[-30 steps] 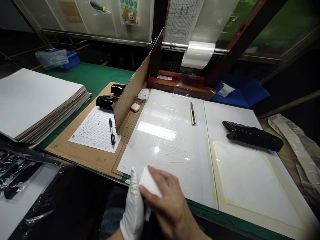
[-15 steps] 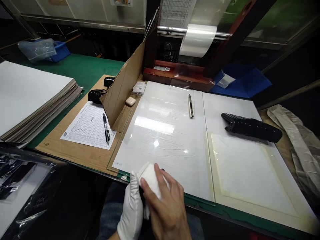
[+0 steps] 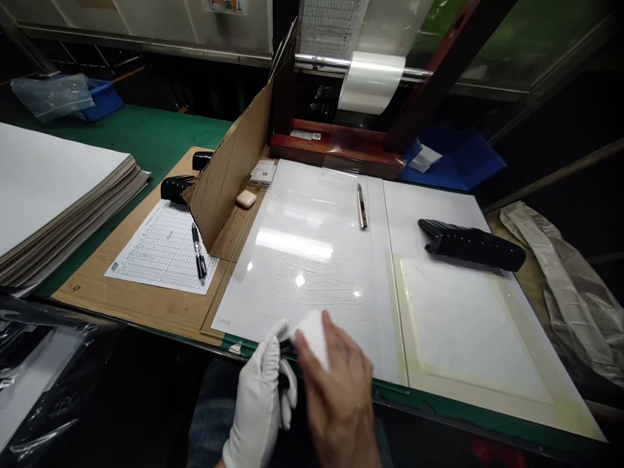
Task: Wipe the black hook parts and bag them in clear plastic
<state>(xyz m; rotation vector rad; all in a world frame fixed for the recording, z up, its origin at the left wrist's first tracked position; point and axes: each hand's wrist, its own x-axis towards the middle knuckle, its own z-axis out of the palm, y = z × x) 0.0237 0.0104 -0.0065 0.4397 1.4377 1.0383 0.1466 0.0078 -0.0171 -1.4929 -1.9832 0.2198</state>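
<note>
My left hand (image 3: 257,402), in a white cotton glove, and my bare right hand (image 3: 338,396) meet just off the near edge of a glossy white sheet (image 3: 302,273). Both hold a folded white cloth (image 3: 312,337), with my right fingers pressing on its top. Part of the cloth is hidden by my hands. A craft knife (image 3: 361,206) lies on the sheet, far from my hands. A black ribbed strip (image 3: 470,244) lies on the neighbouring panel (image 3: 439,214).
A cardboard divider (image 3: 229,172) stands left of the sheet, beside a printed form (image 3: 163,250) with a black pen (image 3: 198,252). A thick paper stack (image 3: 49,195) lies far left. Crumpled plastic (image 3: 34,364) is near left; a film roll (image 3: 371,81) hangs behind.
The whole scene has shifted left and slightly up in view. My gloved fingers have spread a little, and the cloth now sits more under my right hand.
</note>
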